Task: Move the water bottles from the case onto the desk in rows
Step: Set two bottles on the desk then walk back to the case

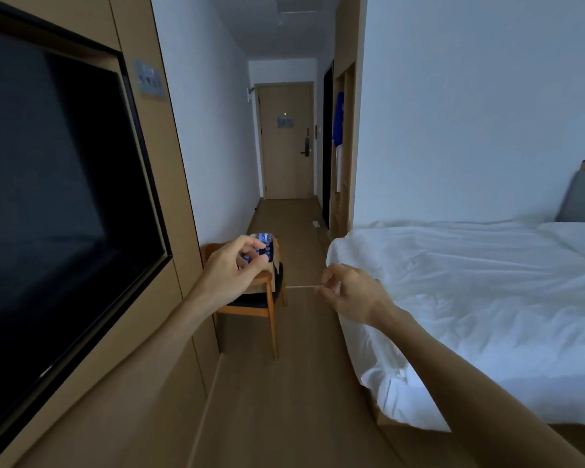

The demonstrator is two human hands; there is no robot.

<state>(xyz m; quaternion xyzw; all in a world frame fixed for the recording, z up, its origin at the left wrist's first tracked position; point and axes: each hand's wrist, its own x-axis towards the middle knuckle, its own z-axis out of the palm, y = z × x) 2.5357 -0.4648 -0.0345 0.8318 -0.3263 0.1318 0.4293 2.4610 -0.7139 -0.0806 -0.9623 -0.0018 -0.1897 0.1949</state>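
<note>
- The bed (pixel 470 298) fills the right side, its white sheet rumpled and hanging over the near corner; a pillow lies at its far right.
- A dark television (pixel 58 184) sits in the wood panel wall on the left.
- The wooden floor (pixel 284 400) runs between them to a closed door (pixel 284 143) at the far end of the hallway.
- A wooden chair (pixel 260 298) stands against the left wall, just beyond the hands.
- The left hand (pixel 232 265) grips 1 water bottle (pixel 263 246) around its body, fingers curled over the blue label, held up in the air.
- The right hand (pixel 347 292) holds nothing, fingers loosely curled.
- Neither the counter nor the case is in view, so the bottle looks to be in transit; a firm upright grip suits the carry, and it should be set down beside its neighbours to hold the row straight.
</note>
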